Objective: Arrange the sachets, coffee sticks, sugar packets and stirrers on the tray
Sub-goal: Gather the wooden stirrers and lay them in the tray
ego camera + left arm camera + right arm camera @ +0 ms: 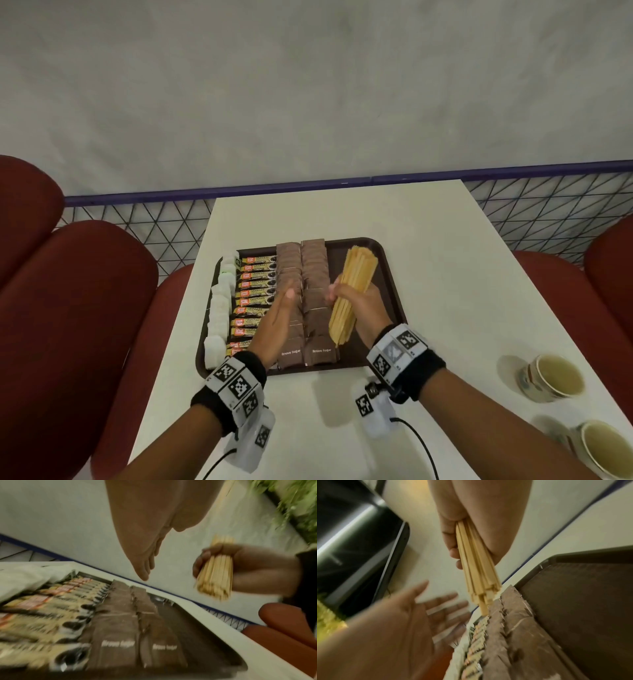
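Note:
A dark brown tray (pixel 394 284) on the white table holds a column of white sachets (pixel 221 305), a column of coffee sticks (pixel 255 291) and two columns of brown sugar packets (pixel 313 274). My right hand (pixel 352 301) grips a bundle of wooden stirrers (pixel 356 291) above the tray's right part, held lengthwise and lifted. The bundle (pixel 476 566) shows in the right wrist view, its far end over the sugar packets (pixel 510 635). My left hand (pixel 281 308) hovers flat and open over the coffee sticks and sugar, a little left of the stirrers (pixel 216 577), apart from them.
Two cups (pixel 551 377) (pixel 603 448) of pale liquid stand on the table at the near right. Red seats (pixel 78 308) flank the table on both sides. A wire mesh fence with a blue rail (pixel 171 226) runs behind the table's far edge.

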A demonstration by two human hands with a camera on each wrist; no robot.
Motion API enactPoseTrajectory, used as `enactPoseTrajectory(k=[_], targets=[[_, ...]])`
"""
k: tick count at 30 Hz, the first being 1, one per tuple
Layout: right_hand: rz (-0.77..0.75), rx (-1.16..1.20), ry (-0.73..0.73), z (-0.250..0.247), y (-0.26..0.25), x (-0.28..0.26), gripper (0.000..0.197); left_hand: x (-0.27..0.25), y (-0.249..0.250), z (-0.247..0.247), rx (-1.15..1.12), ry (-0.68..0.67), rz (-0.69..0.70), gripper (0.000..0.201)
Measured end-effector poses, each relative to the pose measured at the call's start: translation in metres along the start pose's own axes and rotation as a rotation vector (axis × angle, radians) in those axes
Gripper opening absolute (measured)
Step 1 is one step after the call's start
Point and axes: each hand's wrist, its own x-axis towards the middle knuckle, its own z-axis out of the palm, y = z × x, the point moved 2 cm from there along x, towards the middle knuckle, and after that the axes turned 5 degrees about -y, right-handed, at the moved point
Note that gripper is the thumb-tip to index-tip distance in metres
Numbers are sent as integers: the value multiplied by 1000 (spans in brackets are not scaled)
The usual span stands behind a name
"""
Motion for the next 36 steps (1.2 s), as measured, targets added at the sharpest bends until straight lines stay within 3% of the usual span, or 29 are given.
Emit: enactPoseTrajectory(k=[3, 8, 16, 21, 24, 27, 31, 36], targets=[[-47, 139, -23, 5, -12, 3, 13, 2, -28, 5, -77, -135, -132, 53], [-144, 150, -57, 19, -24, 0, 14, 1, -40, 18, 239, -344, -98, 27], [-152, 174, -72, 29, -15, -5, 14, 4, -10, 32, 270, -315, 8, 39], [-225, 128, -78, 28, -22, -4, 16, 7, -24, 32, 185, -292, -59, 33], [-243, 127, -67, 28, -23, -6, 16, 12, -18, 28, 40, -165, -98, 27], [-225, 196, -47, 26, -25, -4, 16, 15, -13, 26, -338, -89, -173, 26], [-214, 147, -44, 31, -21, -3, 9, 16, 2, 30, -719, -135, -162, 44], [-210, 145, -24, 35, -17, -3, 9, 18, 9, 33, -866, -196, -130, 53]])
